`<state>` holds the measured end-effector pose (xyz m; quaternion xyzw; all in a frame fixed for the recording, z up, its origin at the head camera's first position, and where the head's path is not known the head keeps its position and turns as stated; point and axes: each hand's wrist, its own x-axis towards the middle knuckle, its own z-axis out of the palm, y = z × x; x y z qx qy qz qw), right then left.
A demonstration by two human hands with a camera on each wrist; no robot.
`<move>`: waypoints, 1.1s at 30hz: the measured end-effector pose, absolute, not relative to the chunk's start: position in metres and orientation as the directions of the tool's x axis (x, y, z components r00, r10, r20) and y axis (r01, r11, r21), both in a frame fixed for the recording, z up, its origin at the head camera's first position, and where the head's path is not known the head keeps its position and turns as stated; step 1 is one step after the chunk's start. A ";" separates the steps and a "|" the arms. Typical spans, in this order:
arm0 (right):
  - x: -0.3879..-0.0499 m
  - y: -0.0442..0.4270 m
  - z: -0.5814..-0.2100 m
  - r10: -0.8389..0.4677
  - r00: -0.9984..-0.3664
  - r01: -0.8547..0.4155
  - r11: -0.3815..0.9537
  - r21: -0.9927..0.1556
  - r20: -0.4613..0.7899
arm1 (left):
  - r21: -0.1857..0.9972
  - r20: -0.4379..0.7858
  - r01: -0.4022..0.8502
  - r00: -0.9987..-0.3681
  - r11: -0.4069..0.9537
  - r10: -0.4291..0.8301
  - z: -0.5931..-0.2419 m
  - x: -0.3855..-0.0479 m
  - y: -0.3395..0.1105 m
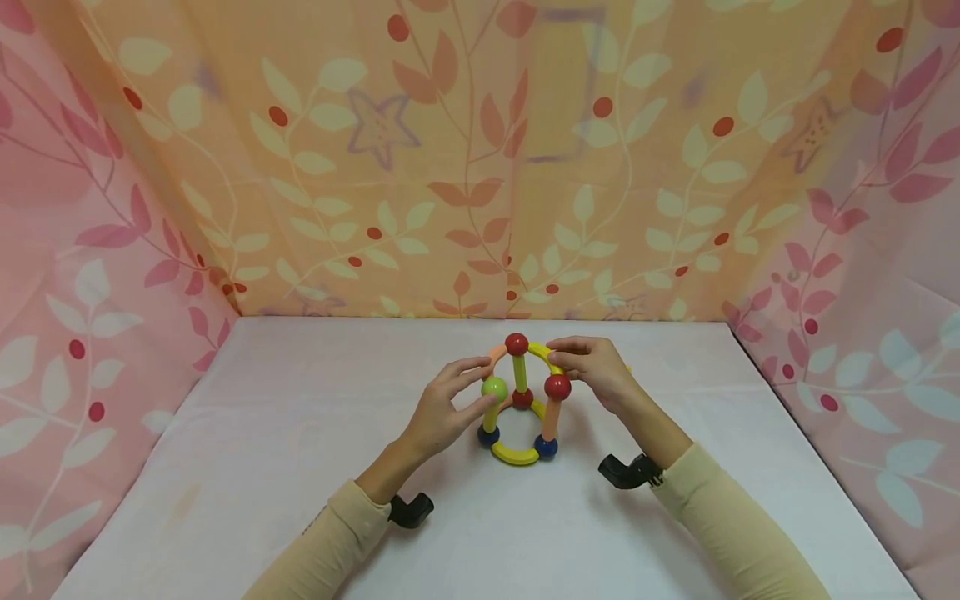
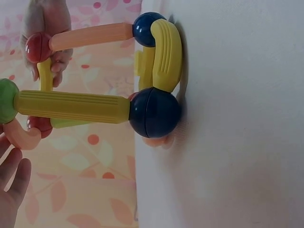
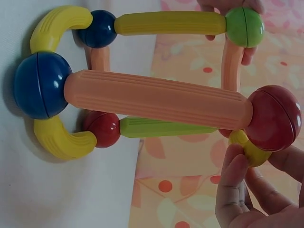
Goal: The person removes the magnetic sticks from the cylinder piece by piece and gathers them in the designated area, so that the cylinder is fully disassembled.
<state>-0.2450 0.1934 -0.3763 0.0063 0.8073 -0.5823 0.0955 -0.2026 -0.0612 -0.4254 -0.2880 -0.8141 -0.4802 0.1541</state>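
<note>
A ball-and-stick toy frame stands on the table, its base ring formed by curved sticks, dark blue balls [image 1: 546,447] and a red ball. Upright sticks carry a green ball [image 1: 494,388] and two red balls [image 1: 557,387] on top. My left hand [image 1: 444,408] grips the orange curved stick [image 2: 23,137] beside the green ball, thumb close to that ball. On the other side, my right hand [image 1: 596,371] pinches the yellow curved stick [image 3: 251,151] next to the front red ball. An orange upright stick [image 3: 161,99] links that ball to a blue one.
The white-covered table [image 1: 300,400] runs back to a floral curtain [image 1: 465,167], with pink floral curtains at both sides. Black curved pieces [image 1: 411,511] sit at both wrists. A small yellow bit [image 1: 628,367] shows behind the right hand; its kind is hidden.
</note>
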 end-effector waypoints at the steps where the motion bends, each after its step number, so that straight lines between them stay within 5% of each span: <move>1: -0.245 0.194 -0.377 -0.102 -0.982 0.119 0.321 -0.939 -0.159 | 0.685 0.533 0.624 -0.781 0.375 0.325 -0.426 -0.203 -0.061; 6: -0.247 0.195 -0.378 -0.096 -0.985 0.109 0.317 -0.942 -0.146 | 0.667 0.549 0.645 -0.764 0.374 0.338 -0.426 -0.204 -0.061; 18: -0.247 0.194 -0.376 -0.128 -0.981 0.102 0.313 -0.944 -0.149 | 0.801 0.478 0.540 -0.837 0.259 0.268 -0.426 -0.209 -0.063; 26: -0.247 0.194 -0.376 -0.143 -0.978 0.101 0.314 -0.944 -0.152 | 0.921 0.345 0.370 -0.920 0.119 0.185 -0.426 -0.230 -0.062; 33: -0.246 0.195 -0.377 -0.139 -0.979 0.097 0.318 -0.943 -0.147 | 0.979 0.150 0.182 -0.947 0.093 0.283 -0.422 -0.256 -0.057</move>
